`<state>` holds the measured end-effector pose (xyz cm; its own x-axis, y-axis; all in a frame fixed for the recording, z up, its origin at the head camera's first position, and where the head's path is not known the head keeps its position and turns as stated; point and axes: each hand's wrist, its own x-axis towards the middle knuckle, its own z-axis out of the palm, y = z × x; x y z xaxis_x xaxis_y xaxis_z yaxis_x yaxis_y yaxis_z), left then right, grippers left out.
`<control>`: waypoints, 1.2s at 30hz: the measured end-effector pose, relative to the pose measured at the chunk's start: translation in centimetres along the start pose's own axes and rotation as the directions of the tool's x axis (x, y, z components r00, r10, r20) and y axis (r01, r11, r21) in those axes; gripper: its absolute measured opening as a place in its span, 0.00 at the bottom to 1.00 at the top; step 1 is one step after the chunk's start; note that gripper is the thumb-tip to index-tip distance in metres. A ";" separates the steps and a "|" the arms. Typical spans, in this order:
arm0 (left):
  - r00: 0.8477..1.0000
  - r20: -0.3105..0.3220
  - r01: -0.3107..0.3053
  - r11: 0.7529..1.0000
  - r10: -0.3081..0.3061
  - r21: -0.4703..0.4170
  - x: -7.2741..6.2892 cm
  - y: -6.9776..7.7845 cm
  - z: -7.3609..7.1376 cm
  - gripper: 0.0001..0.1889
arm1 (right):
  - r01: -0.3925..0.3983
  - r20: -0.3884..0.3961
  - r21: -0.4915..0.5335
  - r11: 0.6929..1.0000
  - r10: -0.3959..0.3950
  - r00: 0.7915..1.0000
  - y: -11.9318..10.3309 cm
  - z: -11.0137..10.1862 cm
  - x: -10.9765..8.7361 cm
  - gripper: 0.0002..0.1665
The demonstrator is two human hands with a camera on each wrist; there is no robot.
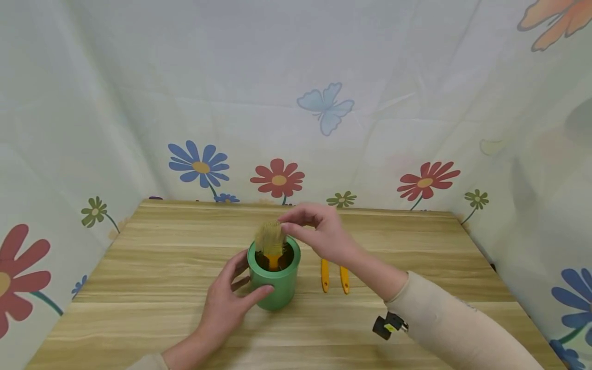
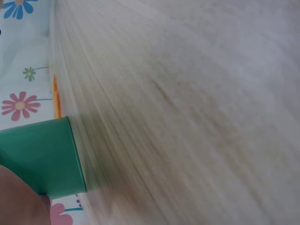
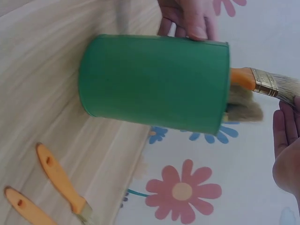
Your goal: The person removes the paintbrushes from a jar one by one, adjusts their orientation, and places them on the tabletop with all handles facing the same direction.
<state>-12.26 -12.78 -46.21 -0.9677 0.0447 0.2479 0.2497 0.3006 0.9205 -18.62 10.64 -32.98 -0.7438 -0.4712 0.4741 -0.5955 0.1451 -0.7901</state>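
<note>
The right hand (image 1: 324, 234) pinches the bristle end of an orange-handled brush (image 3: 265, 82) between its fingers and thumb, the brush standing handle-down in the green can (image 1: 277, 290) (the left hand (image 1: 224, 300) grips its wall).

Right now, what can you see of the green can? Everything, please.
The green can is a plain, smooth cylinder with a rim around its open top and a dark interior; whether it's metal or plastic, I can't tell. It stands roughly upright on the wood-grain table. The left hand grips its side, thumb in front. At least two brushes stand in it, bristles up and above the rim.
</note>
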 end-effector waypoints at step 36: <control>1.000 -0.019 -0.012 1.000 0.012 0.004 0.1 -0.4 0.1 0.47 | -0.047 -0.309 0.277 0.960 0.136 0.941 -2.7 -9.5 1.1 0.14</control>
<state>-12.45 -12.77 -46.56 -0.9639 0.0298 0.2645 0.2609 0.3038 0.9163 -20.71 17.98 -26.61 -0.8747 -0.1548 0.4593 -0.4524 -0.0795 -0.8883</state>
